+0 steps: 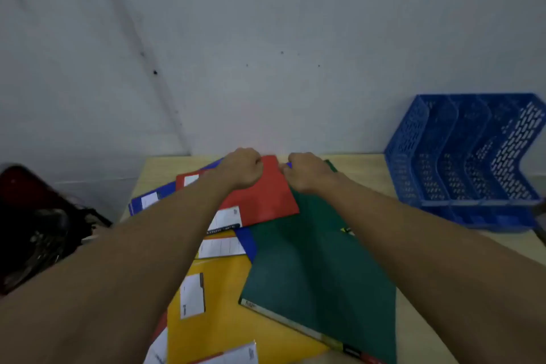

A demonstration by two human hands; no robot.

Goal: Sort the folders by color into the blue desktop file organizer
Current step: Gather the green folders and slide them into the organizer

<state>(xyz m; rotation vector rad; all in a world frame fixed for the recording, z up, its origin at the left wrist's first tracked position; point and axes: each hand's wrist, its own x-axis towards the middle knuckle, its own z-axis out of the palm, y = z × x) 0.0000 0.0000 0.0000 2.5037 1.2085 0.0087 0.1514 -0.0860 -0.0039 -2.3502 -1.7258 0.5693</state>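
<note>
Red folder [260,195] is lying atop the pile; we're gripping its far edge, left hand [243,168] and right hand [305,172] both curled on it. Blue organizer [464,156] is sitting well apart, right.

Dim, flat indoor light, soft blur throughout, wide-angle bending at edges, faint shadows

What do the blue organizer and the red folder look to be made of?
Blue organizer: likely rigid moulded plastic, judging by its slotted perforated walls and uniform colour. Red folder: thin, smooth plastic or coated card, flat with a faint sheen; the blur leaves it open.
</note>
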